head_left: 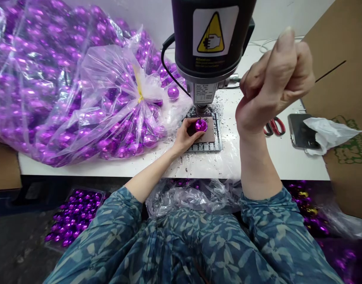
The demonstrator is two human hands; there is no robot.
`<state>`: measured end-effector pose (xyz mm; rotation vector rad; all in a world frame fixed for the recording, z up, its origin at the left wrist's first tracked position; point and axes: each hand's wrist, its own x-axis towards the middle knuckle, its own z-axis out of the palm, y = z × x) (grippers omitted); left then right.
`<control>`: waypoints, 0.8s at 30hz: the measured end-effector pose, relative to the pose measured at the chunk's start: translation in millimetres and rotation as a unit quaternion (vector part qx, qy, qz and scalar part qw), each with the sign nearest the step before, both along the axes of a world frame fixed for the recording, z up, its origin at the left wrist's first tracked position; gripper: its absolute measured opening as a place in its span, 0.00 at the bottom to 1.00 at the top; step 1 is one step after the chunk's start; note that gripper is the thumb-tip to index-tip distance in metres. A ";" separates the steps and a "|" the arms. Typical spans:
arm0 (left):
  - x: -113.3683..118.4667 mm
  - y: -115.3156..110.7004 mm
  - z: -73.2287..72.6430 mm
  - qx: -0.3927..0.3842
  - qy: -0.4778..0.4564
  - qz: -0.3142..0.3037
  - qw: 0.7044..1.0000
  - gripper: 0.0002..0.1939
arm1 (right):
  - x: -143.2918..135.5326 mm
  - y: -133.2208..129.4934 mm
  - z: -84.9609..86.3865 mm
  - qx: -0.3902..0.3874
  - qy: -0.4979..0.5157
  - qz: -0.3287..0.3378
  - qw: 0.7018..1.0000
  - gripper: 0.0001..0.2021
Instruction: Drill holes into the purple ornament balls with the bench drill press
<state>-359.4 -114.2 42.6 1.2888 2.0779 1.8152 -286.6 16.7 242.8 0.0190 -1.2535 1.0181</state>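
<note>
Under the black drill press (210,67), my left hand (187,135) pinches a shiny purple faceted ball (201,125) between thumb and fingers. The ball rests on a brown board (209,136) laid over the slotted metal base (218,146). Just above the ball is the machine's chuck, whose tip is hard to make out. Raised at the right, my right hand (275,75) is closed round the end of the press's lever (234,79); the grip itself is hidden in the fist.
A huge clear bag of purple balls (59,90) fills the left, one loose ball (173,93) beside it. Red-handled scissors (277,126), a black phone (302,130) and white crumpled plastic (331,134) lie right. Cardboard (346,79) stands far right; a tray of balls (76,215) sits below.
</note>
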 end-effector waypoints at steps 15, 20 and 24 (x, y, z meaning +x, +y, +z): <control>0.0 -0.5 2.7 -0.011 -0.005 0.003 1.000 0.28 | -8.2 9.3 -41.9 0.024 0.102 -0.017 0.994 0.33; 0.1 -0.2 2.6 -0.015 -0.011 -0.001 1.000 0.28 | -11.1 13.3 -51.1 0.025 0.061 -0.027 0.997 0.32; 1.2 -0.9 4.5 -0.015 -0.009 0.001 1.000 0.28 | -6.4 13.0 -62.3 0.025 0.047 -0.048 0.997 0.32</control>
